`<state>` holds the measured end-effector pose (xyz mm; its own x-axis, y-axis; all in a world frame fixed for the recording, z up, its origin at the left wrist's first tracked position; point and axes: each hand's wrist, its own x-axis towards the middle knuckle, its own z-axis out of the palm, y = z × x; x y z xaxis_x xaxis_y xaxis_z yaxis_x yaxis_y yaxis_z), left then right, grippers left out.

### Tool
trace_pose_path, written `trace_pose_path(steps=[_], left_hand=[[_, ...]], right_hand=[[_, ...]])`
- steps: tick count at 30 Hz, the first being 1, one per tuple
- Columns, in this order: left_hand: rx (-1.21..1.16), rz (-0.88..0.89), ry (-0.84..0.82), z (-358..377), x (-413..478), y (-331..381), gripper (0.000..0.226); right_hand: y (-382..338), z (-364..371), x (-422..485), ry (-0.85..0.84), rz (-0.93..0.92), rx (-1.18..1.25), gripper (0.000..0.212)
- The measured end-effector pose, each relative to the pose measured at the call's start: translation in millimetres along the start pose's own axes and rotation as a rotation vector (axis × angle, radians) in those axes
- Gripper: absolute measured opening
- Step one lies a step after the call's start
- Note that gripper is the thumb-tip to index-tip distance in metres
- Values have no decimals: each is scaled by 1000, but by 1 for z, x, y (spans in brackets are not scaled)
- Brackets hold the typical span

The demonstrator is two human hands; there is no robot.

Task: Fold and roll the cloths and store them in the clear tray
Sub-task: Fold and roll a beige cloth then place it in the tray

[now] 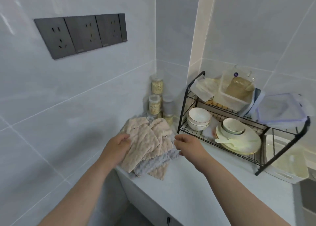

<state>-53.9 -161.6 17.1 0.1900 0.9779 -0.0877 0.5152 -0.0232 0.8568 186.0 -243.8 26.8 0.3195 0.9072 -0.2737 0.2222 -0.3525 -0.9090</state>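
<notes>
Cloths [147, 145] left of rack [239, 123] look light, limp; left hand [116, 148] grips the pile edge, right hand [189, 145] loosely curled, empty — pinch corners.

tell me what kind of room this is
Most likely a home kitchen corner: a black wire dish rack holding white ceramic bowls, clear plastic jars of dry food stacked against the tiled wall, and a pale countertop.
</notes>
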Motion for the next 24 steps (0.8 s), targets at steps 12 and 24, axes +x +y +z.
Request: trace_pose_path(steps=[12, 24], left_hand=[[536, 303, -375, 63, 245, -42, 40], [449, 493, -246, 21, 242, -6, 10]], right_hand=[[14, 118, 164, 108, 236, -441, 23], [16, 90, 134, 263, -5, -324, 15]])
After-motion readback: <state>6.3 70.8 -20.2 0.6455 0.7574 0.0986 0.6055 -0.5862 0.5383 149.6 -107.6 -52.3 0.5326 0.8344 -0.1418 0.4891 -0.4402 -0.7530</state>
